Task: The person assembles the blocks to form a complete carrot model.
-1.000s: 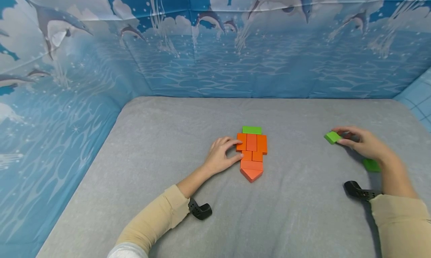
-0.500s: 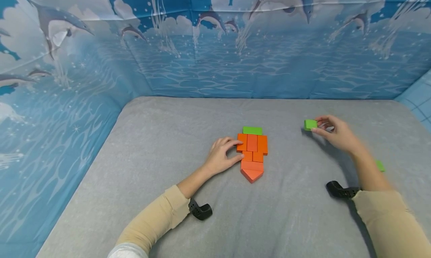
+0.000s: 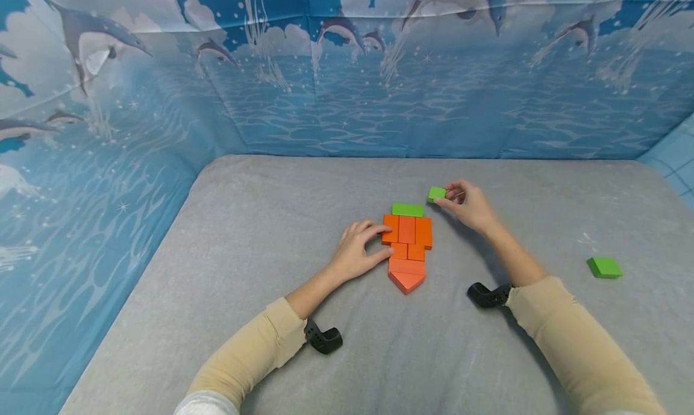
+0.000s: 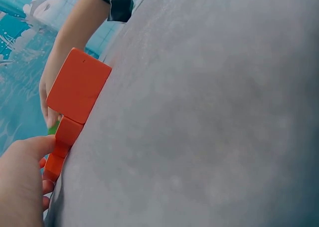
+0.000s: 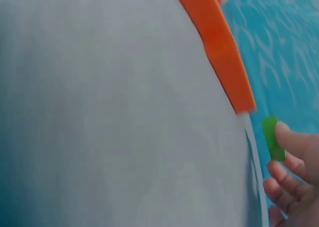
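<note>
On the grey cloth, several orange blocks (image 3: pixel 406 229) lie close together, with a triangular block (image 3: pixel 406 283) pointing toward me. A long green block (image 3: pixel 408 209) touches their far end. My left hand (image 3: pixel 352 249) rests its thumb and index finger against the left side of the orange blocks; the left wrist view shows the thumb by a small orange block (image 4: pixel 69 130). My right hand (image 3: pixel 470 209) pinches a small green block (image 3: pixel 436 194) between thumb and fingers, raised beyond and right of the long green one. In the right wrist view this green block (image 5: pixel 273 138) is apart from the orange row.
Another green block (image 3: pixel 604 267) lies by itself on the right side of the cloth-covered surface (image 3: pixel 271 204). A blue curtain (image 3: pixel 347 114) printed with dolphins stands along the back and left. Each wrist wears a black camera mount (image 3: pixel 488 295).
My right hand has carried the small green block leftward from the right side toward the long green block. The other green block at right has come into full view. My left hand stays put.
</note>
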`<state>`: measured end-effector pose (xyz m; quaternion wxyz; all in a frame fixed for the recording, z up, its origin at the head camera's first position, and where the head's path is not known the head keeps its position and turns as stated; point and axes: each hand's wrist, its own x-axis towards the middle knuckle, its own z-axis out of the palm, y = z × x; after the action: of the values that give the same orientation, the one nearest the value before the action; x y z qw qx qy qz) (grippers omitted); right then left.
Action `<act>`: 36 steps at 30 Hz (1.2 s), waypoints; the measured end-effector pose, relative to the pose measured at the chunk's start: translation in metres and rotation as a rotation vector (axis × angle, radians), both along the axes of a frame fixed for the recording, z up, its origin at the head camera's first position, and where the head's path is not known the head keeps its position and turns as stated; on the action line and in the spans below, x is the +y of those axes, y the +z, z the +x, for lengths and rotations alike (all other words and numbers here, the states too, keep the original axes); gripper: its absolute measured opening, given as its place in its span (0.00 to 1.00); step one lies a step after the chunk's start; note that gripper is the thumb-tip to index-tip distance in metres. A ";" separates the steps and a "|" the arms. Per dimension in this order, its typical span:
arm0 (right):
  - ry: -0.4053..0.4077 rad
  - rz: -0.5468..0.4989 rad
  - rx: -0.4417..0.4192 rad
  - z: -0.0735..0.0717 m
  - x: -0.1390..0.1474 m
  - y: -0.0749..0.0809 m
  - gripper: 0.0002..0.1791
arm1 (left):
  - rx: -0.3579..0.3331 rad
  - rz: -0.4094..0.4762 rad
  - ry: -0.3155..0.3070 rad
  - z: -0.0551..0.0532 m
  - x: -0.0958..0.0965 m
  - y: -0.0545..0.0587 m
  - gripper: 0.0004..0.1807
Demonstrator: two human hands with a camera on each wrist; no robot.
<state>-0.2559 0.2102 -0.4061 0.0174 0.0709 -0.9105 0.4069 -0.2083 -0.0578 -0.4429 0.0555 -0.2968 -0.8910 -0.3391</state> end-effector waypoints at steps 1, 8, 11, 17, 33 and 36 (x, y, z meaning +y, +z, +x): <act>0.000 -0.005 -0.004 -0.001 -0.004 -0.001 0.26 | -0.001 0.000 0.000 0.000 0.000 0.000 0.23; -0.035 -0.001 -0.011 -0.005 -0.020 -0.009 0.24 | -0.002 -0.003 0.004 0.000 0.000 0.000 0.22; -0.042 0.000 -0.007 -0.005 -0.020 -0.012 0.22 | 0.004 0.002 0.002 0.000 0.000 -0.001 0.22; -0.037 0.006 -0.014 -0.004 -0.020 -0.013 0.22 | 0.009 0.007 0.004 0.000 0.000 -0.002 0.22; -0.021 0.012 -0.030 0.000 -0.019 -0.010 0.22 | -0.001 0.006 0.004 0.001 0.000 -0.002 0.22; -0.017 0.020 -0.030 0.000 -0.020 -0.010 0.22 | -0.003 0.003 0.003 0.001 0.000 -0.001 0.22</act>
<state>-0.2557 0.1906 -0.4158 0.0064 0.0570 -0.9153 0.3987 -0.2077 -0.0575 -0.4441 0.0551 -0.2947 -0.8910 -0.3409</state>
